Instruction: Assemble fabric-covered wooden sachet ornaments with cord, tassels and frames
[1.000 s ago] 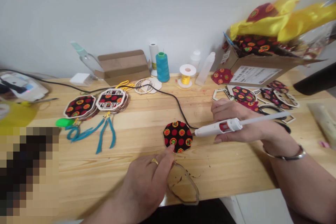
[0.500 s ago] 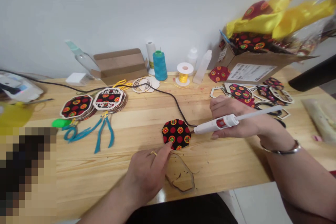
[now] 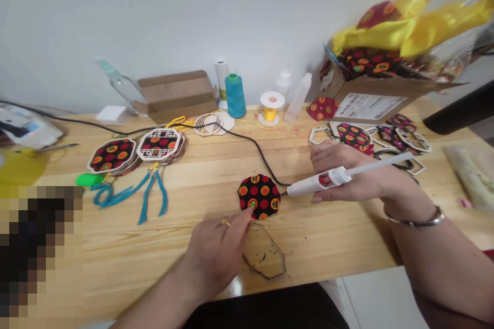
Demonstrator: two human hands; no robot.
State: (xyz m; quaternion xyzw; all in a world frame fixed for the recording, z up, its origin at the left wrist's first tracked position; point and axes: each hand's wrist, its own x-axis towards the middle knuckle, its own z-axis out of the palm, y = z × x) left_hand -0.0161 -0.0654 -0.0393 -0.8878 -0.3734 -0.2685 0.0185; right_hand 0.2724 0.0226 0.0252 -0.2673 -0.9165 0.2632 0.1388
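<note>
My right hand [image 3: 339,172] is wrapped round a white hot glue gun [image 3: 318,182] with a glue stick poking from its rear. The gun's tip points left, at the right edge of an eight-sided black fabric piece [image 3: 262,193] with red and orange flower motifs. At that piece's lower left edge, my left hand [image 3: 219,244] grips it, a fingertip on top; the other fingers are mostly hidden. Just below, partly behind my left hand, a thin dark-edged frame [image 3: 280,254] lies on the wooden table, with small dark scraps inside its outline.
Stacked fabric-and-wood ornaments [image 3: 162,146] with teal tassels [image 3: 152,193] lie left. A black cord [image 3: 254,141] runs across the table to the gun. Behind stand a teal thread cone [image 3: 235,97], a yellow thread spool [image 3: 269,113] and an overfilled cardboard box [image 3: 417,92].
The glue gun and my right hand have shifted very slightly right. My left hand keeps its grip on the fabric piece.
</note>
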